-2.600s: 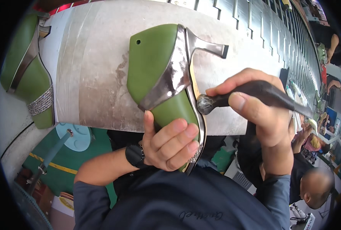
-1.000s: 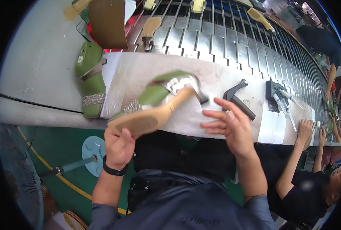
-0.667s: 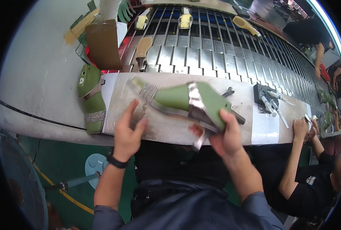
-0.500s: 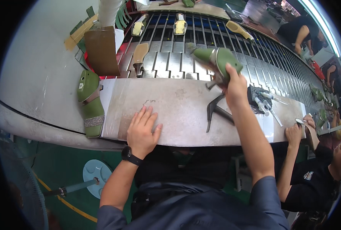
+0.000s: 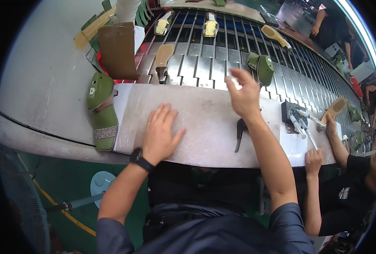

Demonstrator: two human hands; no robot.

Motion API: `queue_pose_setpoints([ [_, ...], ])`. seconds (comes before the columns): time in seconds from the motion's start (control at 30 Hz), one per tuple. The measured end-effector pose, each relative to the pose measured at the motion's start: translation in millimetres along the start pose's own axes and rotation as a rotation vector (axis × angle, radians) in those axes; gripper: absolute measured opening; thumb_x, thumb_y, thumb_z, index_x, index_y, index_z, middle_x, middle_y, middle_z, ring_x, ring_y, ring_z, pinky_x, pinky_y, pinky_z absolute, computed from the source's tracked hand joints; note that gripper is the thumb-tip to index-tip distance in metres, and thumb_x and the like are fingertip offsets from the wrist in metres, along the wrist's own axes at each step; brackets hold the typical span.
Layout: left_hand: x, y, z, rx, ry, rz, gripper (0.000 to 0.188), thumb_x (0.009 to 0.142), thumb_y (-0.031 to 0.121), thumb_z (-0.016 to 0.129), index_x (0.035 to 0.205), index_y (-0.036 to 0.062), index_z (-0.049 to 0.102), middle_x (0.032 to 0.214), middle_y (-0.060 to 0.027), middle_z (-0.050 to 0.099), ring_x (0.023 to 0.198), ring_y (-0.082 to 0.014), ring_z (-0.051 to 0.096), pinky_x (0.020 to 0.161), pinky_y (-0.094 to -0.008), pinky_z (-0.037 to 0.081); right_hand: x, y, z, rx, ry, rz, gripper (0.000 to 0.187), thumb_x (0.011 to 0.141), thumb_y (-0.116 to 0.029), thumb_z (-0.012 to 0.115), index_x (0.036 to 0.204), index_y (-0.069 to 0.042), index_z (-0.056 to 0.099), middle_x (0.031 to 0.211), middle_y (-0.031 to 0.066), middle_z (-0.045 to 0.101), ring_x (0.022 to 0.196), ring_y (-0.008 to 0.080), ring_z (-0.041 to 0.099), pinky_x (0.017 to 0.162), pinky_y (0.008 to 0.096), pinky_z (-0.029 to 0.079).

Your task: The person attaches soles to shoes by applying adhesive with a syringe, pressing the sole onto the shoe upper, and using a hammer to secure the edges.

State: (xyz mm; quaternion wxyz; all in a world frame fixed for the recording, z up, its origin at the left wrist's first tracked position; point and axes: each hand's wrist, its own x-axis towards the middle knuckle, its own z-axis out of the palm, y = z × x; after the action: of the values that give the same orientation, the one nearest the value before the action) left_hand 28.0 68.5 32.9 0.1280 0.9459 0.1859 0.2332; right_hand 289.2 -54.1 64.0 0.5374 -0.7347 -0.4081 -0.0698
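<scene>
My left hand rests palm down on the pale workboard, fingers spread, holding nothing. Above the board's far side, my right hand is raised with thumb and fingers apart, also bare. Just past it, a green shoe sits on the metal slatted conveyor. A black tool with a curved handle lies on the board, partly hidden by my right forearm. To the left of my left hand, another green shoe with a grey textured band lies along the board's left end.
Tan-soled shoes and others with yellow patches lie on the conveyor. A brown cardboard piece stands at the far left. Several syringe-like applicators lie by a black block. At right, a co-worker's hand holds a tan sole.
My right hand has let go of the green shoe, now on the conveyor. My left hand stays flat on the board. The co-worker now holds up a tan sole.
</scene>
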Motion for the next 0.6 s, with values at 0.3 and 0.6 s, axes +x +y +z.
queue_pose_setpoints([
  [0.3,159.3,-92.3,29.4,0.205,-0.191,-0.54,0.045,0.084,0.045,0.075,0.1,0.0027,0.078,0.102,-0.0226,0.076,0.1,-0.0402,0.072,0.089,-0.053,0.056,-19.3,18.3,17.4,0.339,-0.345,0.322,0.028,0.096,-0.022,0.072,0.107,0.003,0.075,0.091,0.0116,0.077,0.084,0.0168,0.071,0.08,0.0307,0.057],
  [0.6,155.3,24.5,47.5,-0.401,0.027,-0.057,0.027,0.082,0.023,0.081,0.085,-0.0002,0.069,0.079,-0.0158,0.069,0.071,-0.0338,0.067,0.066,-0.0432,0.053,-16.7,13.6,15.5,0.83,-0.233,0.693,0.044,0.11,-0.034,0.054,0.124,0.007,0.065,0.108,0.0122,0.073,0.095,0.0178,0.072,0.083,0.0304,0.058],
])
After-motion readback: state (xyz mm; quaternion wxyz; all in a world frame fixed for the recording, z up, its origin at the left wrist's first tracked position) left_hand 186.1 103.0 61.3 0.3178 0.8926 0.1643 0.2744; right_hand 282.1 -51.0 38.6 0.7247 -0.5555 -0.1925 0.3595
